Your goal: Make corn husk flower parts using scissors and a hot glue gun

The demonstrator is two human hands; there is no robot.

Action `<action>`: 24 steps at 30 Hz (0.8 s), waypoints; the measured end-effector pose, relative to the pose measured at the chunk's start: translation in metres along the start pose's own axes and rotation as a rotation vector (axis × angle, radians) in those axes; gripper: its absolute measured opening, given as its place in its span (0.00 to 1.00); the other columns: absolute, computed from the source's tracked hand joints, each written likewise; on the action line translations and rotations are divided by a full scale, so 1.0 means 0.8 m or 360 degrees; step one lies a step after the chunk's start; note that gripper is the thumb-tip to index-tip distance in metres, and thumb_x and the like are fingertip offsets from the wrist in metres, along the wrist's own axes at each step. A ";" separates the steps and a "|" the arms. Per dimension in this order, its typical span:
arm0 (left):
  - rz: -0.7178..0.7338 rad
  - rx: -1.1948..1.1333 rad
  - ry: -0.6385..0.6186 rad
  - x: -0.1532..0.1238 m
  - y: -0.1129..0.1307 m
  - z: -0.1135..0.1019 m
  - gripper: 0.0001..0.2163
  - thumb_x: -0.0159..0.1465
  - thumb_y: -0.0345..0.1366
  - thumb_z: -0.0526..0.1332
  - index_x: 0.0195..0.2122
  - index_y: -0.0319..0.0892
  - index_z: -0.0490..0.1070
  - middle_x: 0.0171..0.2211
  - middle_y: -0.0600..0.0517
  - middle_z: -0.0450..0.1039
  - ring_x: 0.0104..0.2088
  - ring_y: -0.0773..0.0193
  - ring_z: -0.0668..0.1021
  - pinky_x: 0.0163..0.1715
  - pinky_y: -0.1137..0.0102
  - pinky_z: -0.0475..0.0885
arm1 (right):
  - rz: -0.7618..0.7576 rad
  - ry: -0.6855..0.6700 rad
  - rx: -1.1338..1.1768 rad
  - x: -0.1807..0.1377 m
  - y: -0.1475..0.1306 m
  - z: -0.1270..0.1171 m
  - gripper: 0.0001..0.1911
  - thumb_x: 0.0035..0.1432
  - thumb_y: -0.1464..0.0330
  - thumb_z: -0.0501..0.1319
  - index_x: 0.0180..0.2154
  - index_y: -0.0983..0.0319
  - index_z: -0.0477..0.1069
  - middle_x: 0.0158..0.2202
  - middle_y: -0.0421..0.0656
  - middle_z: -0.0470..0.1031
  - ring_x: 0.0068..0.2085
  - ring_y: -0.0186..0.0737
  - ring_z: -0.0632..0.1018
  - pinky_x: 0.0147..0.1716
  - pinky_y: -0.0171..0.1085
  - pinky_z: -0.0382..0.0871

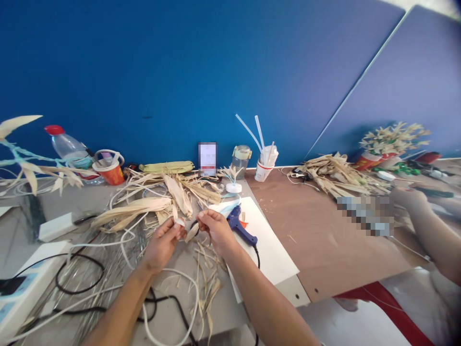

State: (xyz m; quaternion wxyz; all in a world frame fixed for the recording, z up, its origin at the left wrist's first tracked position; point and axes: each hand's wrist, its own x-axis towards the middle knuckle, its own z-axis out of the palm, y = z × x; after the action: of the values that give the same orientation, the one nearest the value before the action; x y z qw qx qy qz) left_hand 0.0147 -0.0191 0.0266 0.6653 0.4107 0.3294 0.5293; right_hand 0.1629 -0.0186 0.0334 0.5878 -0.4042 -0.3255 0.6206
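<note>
My left hand (161,244) is closed in a pinch on a small white-and-orange piece (180,222), whose kind I cannot make out. Close beside it, my right hand (217,231) has its thumb and fingers pressed together; what they hold is hidden. A pale husk strip (192,232) and a dark curved thing show between the two hands. Just beyond them lies a heap of dried corn husks (154,206). Right of my right hand, a blue glue gun (242,228) rests on a white sheet (279,270).
A power strip (34,274) and tangled cables lie at left. Along the wall stand a red-capped bottle (68,144), an orange cup (113,174), a phone (208,158), a jar (240,161) and a white cup (264,171). Another person's arm (428,226) reaches in at right, near more husks (334,175).
</note>
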 end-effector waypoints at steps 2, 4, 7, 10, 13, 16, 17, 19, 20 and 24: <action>-0.0055 -0.0127 0.0051 0.002 0.002 0.000 0.08 0.53 0.38 0.68 0.29 0.40 0.74 0.22 0.56 0.62 0.24 0.71 0.63 0.30 0.72 0.66 | -0.0050 0.0068 -0.0130 0.002 -0.002 -0.003 0.07 0.45 0.66 0.61 0.22 0.63 0.68 0.17 0.34 0.63 0.20 0.28 0.61 0.24 0.31 0.55; -0.0045 -0.0189 0.0101 0.005 0.003 -0.003 0.08 0.53 0.38 0.67 0.31 0.40 0.75 0.22 0.56 0.61 0.24 0.70 0.64 0.31 0.72 0.67 | -0.0138 0.0163 -0.0372 0.004 -0.005 -0.008 0.06 0.47 0.67 0.59 0.24 0.63 0.68 0.18 0.34 0.62 0.21 0.30 0.62 0.24 0.31 0.56; 0.0006 -0.0161 0.0153 0.009 0.004 -0.009 0.08 0.52 0.36 0.68 0.33 0.40 0.75 0.24 0.55 0.63 0.26 0.69 0.66 0.31 0.73 0.67 | -0.0351 0.0261 -0.0869 0.006 -0.009 -0.016 0.06 0.51 0.70 0.56 0.30 0.63 0.71 0.24 0.38 0.68 0.26 0.34 0.68 0.29 0.34 0.62; 0.0006 -0.0103 0.0185 0.011 0.004 -0.012 0.10 0.51 0.36 0.69 0.34 0.40 0.76 0.27 0.54 0.66 0.27 0.70 0.67 0.30 0.74 0.67 | -0.0646 0.0199 -0.1403 0.007 -0.005 -0.021 0.14 0.53 0.76 0.53 0.38 0.63 0.75 0.35 0.45 0.73 0.37 0.40 0.73 0.39 0.37 0.66; 0.0008 -0.0078 0.0177 0.011 0.004 -0.010 0.11 0.51 0.37 0.69 0.34 0.40 0.75 0.26 0.54 0.66 0.27 0.70 0.67 0.28 0.75 0.65 | -0.0780 0.0027 -0.1929 0.006 0.008 -0.021 0.19 0.53 0.78 0.53 0.43 0.62 0.76 0.40 0.49 0.71 0.42 0.43 0.71 0.43 0.40 0.65; -0.0037 -0.0095 0.0162 0.010 0.005 -0.007 0.10 0.51 0.37 0.69 0.33 0.40 0.75 0.23 0.56 0.62 0.24 0.71 0.64 0.26 0.76 0.64 | -0.0795 -0.0129 -0.2360 0.006 0.020 -0.019 0.19 0.53 0.77 0.55 0.45 0.59 0.75 0.41 0.50 0.70 0.42 0.47 0.69 0.40 0.42 0.64; -0.0054 -0.0110 0.0168 0.010 0.005 -0.007 0.09 0.51 0.36 0.69 0.32 0.40 0.75 0.22 0.57 0.61 0.23 0.72 0.63 0.25 0.76 0.63 | -0.0802 -0.0163 -0.2451 0.006 0.022 -0.018 0.18 0.54 0.76 0.56 0.45 0.59 0.75 0.41 0.50 0.69 0.42 0.48 0.68 0.40 0.42 0.63; -0.0068 -0.0116 0.0198 0.009 0.004 -0.006 0.09 0.49 0.35 0.70 0.30 0.40 0.74 0.22 0.57 0.61 0.21 0.73 0.62 0.23 0.76 0.62 | -0.0824 -0.0199 -0.2549 0.006 0.023 -0.017 0.14 0.56 0.74 0.56 0.41 0.59 0.76 0.40 0.50 0.69 0.43 0.48 0.67 0.39 0.42 0.62; -0.0066 -0.0100 0.0215 0.008 0.004 -0.006 0.09 0.48 0.34 0.70 0.30 0.40 0.74 0.22 0.58 0.62 0.21 0.74 0.62 0.23 0.76 0.62 | -0.0837 -0.0209 -0.2565 0.006 0.023 -0.017 0.12 0.56 0.73 0.56 0.39 0.60 0.77 0.39 0.50 0.69 0.43 0.48 0.67 0.40 0.42 0.62; -0.0064 -0.0025 0.0259 0.007 0.005 -0.006 0.10 0.47 0.33 0.71 0.30 0.39 0.74 0.23 0.58 0.63 0.21 0.75 0.62 0.22 0.77 0.61 | -0.0810 -0.0188 -0.2550 0.004 0.017 -0.017 0.10 0.56 0.72 0.56 0.35 0.61 0.76 0.38 0.49 0.70 0.43 0.48 0.66 0.40 0.42 0.61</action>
State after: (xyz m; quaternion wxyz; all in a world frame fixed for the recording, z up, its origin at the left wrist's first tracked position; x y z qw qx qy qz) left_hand 0.0105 -0.0120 0.0278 0.6501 0.3544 0.3864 0.5500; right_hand 0.1688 -0.0174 0.0149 0.2272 -0.5802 -0.7789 0.0706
